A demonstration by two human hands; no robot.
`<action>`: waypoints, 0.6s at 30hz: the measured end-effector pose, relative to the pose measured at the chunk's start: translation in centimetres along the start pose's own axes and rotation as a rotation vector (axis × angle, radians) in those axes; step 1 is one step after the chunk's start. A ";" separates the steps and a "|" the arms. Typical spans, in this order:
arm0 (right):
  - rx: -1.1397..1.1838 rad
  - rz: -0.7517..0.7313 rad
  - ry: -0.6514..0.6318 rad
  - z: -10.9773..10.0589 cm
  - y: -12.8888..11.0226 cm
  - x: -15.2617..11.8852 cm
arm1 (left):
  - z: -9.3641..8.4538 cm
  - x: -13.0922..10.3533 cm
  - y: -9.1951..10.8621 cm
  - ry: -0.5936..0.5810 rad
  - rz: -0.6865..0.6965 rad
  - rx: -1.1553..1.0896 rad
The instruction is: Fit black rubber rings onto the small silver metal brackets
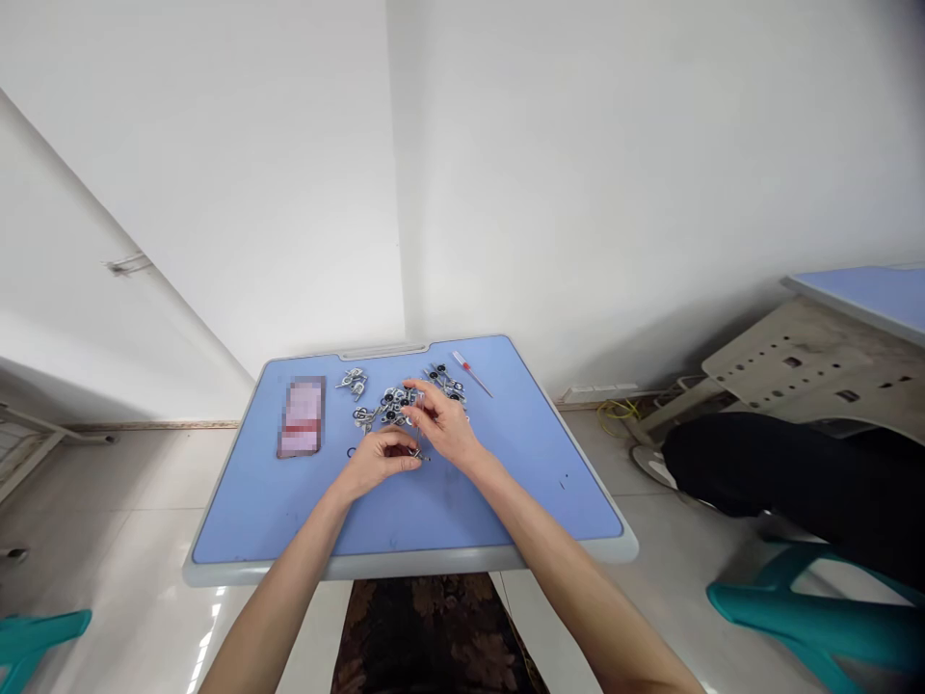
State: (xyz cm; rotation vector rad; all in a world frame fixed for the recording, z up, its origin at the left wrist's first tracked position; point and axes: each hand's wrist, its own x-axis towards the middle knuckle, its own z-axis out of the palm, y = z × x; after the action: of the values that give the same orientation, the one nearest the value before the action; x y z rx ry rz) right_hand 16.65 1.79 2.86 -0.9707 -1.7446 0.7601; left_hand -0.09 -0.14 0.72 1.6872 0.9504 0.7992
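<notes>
My left hand (379,461) is low over the table, thumb and fingers closed on a small metal piece (425,458) whose end sticks out past the fingertips. Just above and to the right is my right hand (446,426), its fingers pinched round a slim upright tool that looks like a screwdriver (419,434). The tool's lower end meets the small metal piece; the contact itself is too small to make out. Behind both hands lies a pile of small metal pieces (391,416) with black round parts, partly covered by my right fingers.
Further metal pieces lie in a group (354,383) at the back left and another (439,372) at the back right. A red-and-clear screwdriver (472,373) rests on the blue table (498,520). At left is a phone (302,416). A person's dark-clothed leg (766,467) and green stool (816,617) are at right.
</notes>
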 end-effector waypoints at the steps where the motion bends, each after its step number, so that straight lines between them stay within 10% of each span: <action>1: -0.009 -0.003 0.003 0.0 0.0 0.0 | 0.0 0.0 0.0 -0.008 -0.007 -0.025; 18: -0.179 -0.127 -0.198 -1.2 -0.7 -0.7 | 0.7 -0.4 0.9 0.085 0.065 0.309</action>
State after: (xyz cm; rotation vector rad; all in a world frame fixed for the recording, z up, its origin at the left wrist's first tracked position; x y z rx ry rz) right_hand 17.72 0.87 3.56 -0.9167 -2.0548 0.6437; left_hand 0.53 -0.93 1.32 1.9705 1.1276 0.8029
